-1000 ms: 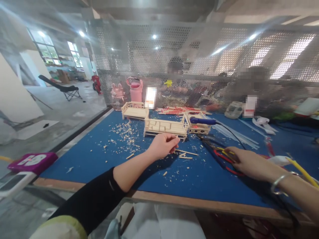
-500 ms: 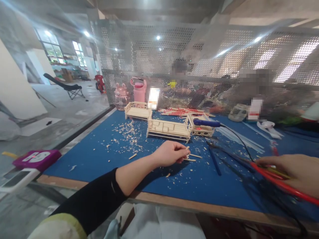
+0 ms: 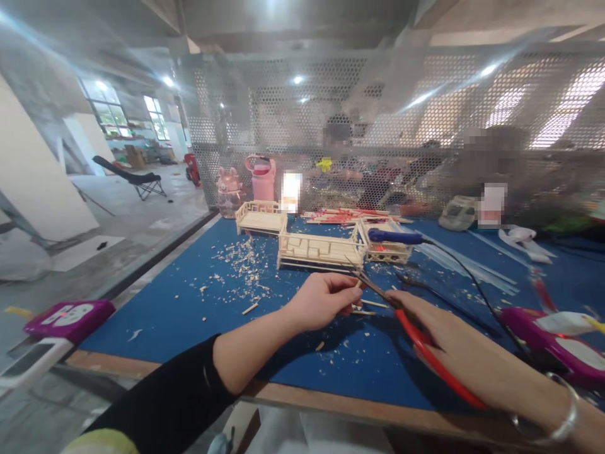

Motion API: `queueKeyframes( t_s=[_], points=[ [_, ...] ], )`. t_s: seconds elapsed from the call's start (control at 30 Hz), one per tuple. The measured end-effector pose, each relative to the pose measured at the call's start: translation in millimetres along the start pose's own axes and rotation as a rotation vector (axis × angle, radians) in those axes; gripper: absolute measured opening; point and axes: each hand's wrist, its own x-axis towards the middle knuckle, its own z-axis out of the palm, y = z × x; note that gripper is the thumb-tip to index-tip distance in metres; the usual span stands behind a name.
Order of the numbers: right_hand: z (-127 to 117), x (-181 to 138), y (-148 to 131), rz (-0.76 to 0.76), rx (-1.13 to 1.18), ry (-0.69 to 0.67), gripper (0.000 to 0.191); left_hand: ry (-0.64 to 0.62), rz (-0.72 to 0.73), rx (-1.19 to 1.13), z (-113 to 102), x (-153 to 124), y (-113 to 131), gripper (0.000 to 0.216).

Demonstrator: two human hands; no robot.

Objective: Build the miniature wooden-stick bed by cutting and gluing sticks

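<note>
My left hand (image 3: 326, 299) is closed in a pinch on a short, thin wooden stick (image 3: 358, 285), held above the mat in front of the miniature wooden bench (image 3: 319, 249). My right hand (image 3: 449, 340) is wrapped round red-handled pliers (image 3: 413, 331). Their long, thin jaws point left, parted a little at the tips, close to the stick and the left fingertips. I cannot tell whether the jaws touch the stick. Loose cut sticks (image 3: 373, 304) lie just under and right of the left hand.
A corded blue-handled tool (image 3: 394, 236) rests on a small wooden frame (image 3: 387, 252). Another miniature bench (image 3: 259, 221) stands behind left. Red-tipped sticks (image 3: 340, 216), clear rods (image 3: 472, 265) and wood chips (image 3: 246, 265) lie on the blue mat (image 3: 179, 328). Purple devices (image 3: 69, 317) sit at both sides.
My right hand has brought the pliers in from the right, up to the left fingers. The left hand keeps its pinch on the stick and has barely moved.
</note>
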Motion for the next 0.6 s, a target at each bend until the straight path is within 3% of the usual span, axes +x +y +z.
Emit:
queueKeyframes(
  t_s=[0.5,0.6],
  points=[
    [3.9,-6.1,-1.4,-0.055,0.033,0.085,0.053,-0.009,0.021,0.066,1.9,-0.3,1.2,0.011],
    [5.0,-4.1,-6.3,0.005,0.079,0.102,0.050,0.000,0.054,0.071,1.6,0.2,0.0,0.011]
  ],
)
